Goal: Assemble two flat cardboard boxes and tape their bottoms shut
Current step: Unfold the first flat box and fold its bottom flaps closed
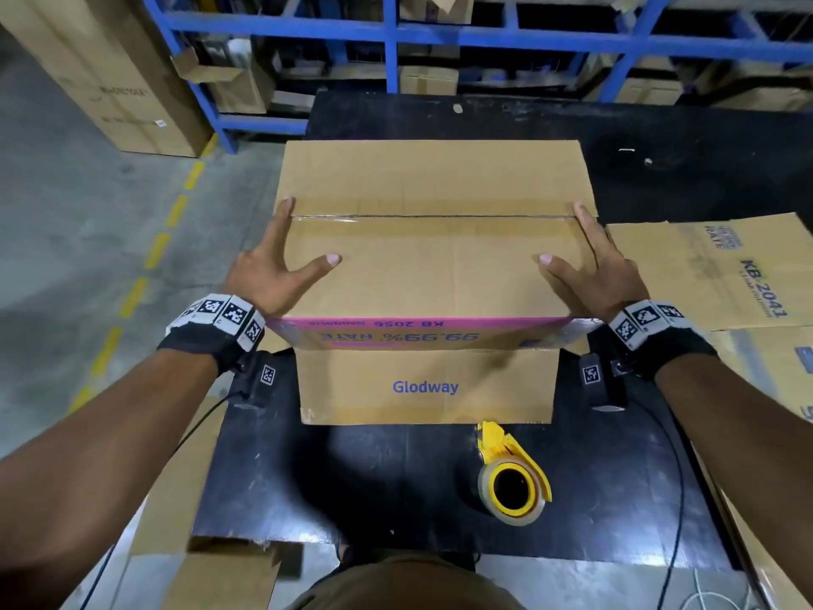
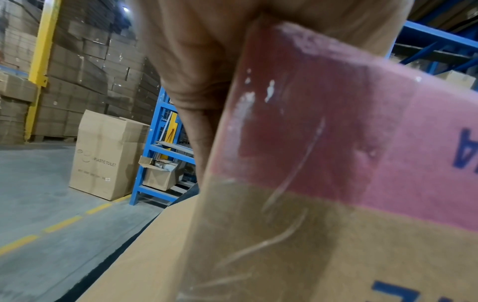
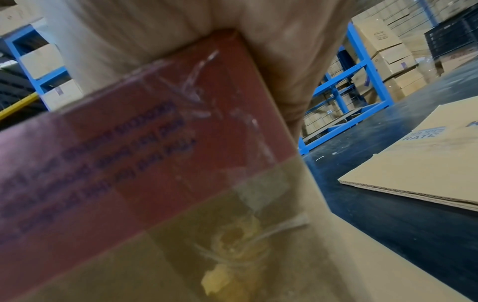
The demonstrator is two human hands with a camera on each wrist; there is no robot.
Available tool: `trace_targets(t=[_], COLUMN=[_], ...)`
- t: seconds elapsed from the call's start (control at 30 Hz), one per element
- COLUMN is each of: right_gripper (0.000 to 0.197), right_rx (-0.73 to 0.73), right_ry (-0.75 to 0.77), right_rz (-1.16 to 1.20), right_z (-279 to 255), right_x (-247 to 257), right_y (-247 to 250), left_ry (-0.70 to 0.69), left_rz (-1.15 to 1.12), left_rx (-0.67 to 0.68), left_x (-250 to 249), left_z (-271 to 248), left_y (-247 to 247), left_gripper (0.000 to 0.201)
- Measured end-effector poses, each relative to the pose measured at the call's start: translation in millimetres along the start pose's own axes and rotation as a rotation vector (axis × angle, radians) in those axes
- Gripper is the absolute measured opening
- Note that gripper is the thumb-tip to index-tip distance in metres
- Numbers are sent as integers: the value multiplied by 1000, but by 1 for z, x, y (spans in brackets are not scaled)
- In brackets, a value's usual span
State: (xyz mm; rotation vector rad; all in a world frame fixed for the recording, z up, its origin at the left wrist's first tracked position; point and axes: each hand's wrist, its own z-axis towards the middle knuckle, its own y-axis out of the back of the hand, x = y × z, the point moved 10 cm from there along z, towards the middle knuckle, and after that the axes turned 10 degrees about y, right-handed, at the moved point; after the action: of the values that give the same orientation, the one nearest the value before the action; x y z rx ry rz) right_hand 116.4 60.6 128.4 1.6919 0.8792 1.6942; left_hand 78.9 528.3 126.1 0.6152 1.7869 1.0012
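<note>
A brown cardboard box stands folded up on the black table, printed sides upside down, with a pink band and "Glodway" on the near face. A strip of clear tape runs along the seam of its upper flaps. My left hand lies on the box's left end, thumb flat on top and fingers straight down the side. My right hand mirrors it on the right end. Up close, the left palm and right palm sit against the box corners. A flat cardboard box lies to the right.
A yellow tape dispenser with a clear roll rests on the table near me. More cardboard lies at the lower left. Blue shelving with cartons stands behind the table. A tall carton stands on the floor at left, by a yellow dashed line.
</note>
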Motion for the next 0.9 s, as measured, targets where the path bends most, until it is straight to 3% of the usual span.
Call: trace_targets(t=[0.9], right_gripper=[86], right_rx=[144], right_ry=[-85], right_rz=[34], right_z=[-2], right_x=[-19], right_y=[-34], left_ry=[42], left_rz=[69], left_rx=[74], left_x=[24], left_z=[8], left_y=[-34], left_gripper=[104])
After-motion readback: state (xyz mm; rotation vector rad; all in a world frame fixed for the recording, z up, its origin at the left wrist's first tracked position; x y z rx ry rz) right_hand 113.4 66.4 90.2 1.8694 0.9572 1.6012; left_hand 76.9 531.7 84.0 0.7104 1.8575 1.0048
